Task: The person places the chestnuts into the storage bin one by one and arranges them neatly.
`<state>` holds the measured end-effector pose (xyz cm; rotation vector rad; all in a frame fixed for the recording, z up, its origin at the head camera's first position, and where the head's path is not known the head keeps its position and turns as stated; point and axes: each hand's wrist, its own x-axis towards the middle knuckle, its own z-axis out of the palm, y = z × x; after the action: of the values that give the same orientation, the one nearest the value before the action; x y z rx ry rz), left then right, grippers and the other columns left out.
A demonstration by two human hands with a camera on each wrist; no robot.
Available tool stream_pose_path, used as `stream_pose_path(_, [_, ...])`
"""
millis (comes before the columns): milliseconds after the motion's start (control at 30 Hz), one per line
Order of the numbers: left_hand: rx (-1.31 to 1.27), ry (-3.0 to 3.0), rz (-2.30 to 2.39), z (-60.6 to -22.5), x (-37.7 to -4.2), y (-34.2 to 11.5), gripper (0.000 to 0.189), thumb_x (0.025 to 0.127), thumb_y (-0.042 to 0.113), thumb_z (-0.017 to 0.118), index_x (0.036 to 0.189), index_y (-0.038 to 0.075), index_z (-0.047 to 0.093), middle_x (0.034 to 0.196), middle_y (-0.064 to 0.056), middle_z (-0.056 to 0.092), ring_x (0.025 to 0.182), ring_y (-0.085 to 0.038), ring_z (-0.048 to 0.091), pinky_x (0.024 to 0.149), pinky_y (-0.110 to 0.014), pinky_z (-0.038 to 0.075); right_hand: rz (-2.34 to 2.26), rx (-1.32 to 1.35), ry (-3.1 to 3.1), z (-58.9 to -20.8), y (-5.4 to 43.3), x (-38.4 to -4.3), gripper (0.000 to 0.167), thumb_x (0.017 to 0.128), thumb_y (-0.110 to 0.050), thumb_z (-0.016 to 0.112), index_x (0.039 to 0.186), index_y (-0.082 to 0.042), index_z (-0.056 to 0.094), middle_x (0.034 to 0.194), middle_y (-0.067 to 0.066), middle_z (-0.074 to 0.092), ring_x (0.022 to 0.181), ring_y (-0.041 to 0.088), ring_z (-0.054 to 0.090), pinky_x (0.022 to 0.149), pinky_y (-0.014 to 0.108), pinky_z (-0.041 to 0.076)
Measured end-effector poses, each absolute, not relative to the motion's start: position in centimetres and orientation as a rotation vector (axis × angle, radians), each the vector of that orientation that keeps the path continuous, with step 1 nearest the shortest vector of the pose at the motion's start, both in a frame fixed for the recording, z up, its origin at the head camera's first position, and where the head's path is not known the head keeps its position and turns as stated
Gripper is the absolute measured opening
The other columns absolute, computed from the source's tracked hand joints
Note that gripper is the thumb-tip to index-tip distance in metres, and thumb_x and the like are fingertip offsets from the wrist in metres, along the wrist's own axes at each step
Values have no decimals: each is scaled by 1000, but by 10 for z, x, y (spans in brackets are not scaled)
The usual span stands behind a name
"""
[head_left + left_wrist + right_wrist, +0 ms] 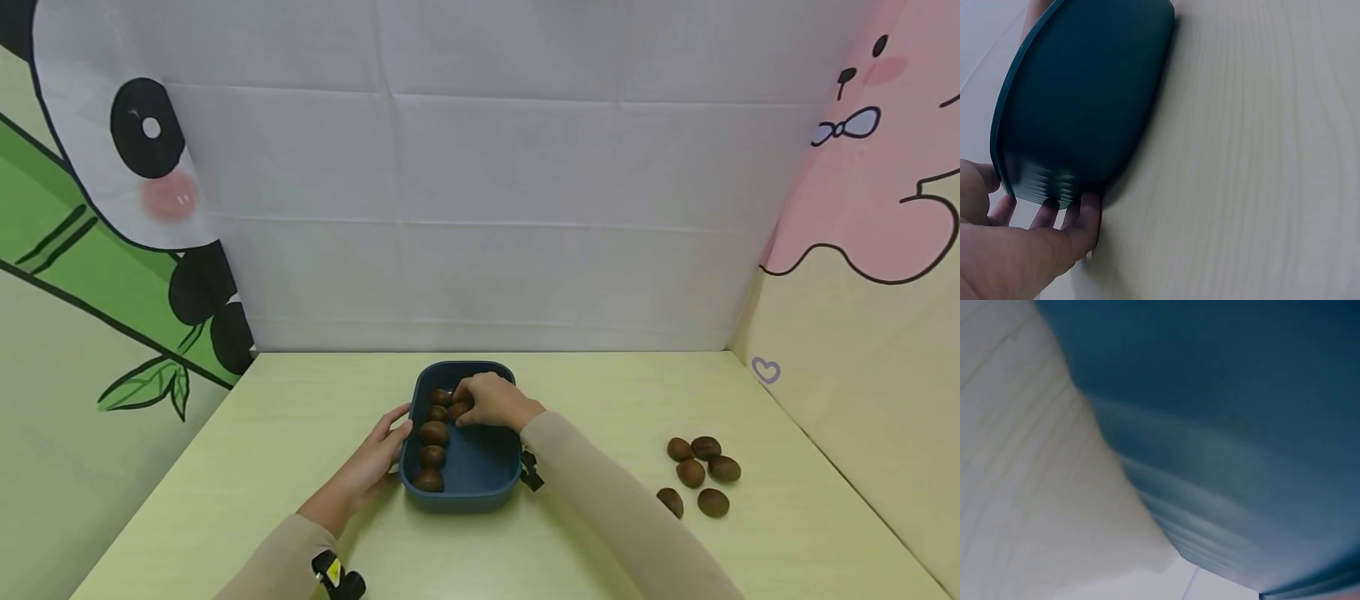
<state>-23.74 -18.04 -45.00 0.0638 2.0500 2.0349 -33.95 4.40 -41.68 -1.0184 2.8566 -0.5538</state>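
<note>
A dark blue rectangular box (480, 467) with rounded corners stands on the table, and its outer wall (1085, 87) fills much of the left wrist view. Inside, several brown chestnuts (433, 433) form a row along the left wall. My right hand (491, 402) reaches in over the right rim and pinches a chestnut (458, 410) beside the far part of that row. Against the outside of the left wall, my left hand (378, 454) rests with its fingers (1088, 215) spread on the plastic. In the right wrist view only the box's wall (1210, 425) shows, blurred.
Several loose chestnuts (691, 473) lie on the pale wood-grain table (585, 383) at the right; my right sleeve (607, 508) partly covers one. A white sheet (487, 283) hangs behind the table, and decorated panels (862, 375) stand at both sides.
</note>
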Motion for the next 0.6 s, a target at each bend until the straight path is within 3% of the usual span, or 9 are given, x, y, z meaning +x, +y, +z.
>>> stream_pose_path(333, [61, 2040, 2047, -449, -237, -181, 55, 110, 35, 41, 159, 21, 19, 155, -22, 33, 139, -42, 40, 104, -62, 38, -639, -1048, 2828, -405, 50, -335, 35, 88, -26, 81, 118, -11, 71, 108, -1, 70, 100, 15, 64, 86, 30, 51])
stream_pose_path(600, [60, 2038, 2037, -449, -238, -180, 55, 110, 36, 41, 159, 21, 19, 154, -22, 36, 139, -45, 38, 104, -61, 37, -764, -1170, 2805, -388, 67, -324, 31, 92, -18, 75, 119, -4, 69, 112, 10, 71, 103, 27, 67, 86, 36, 53])
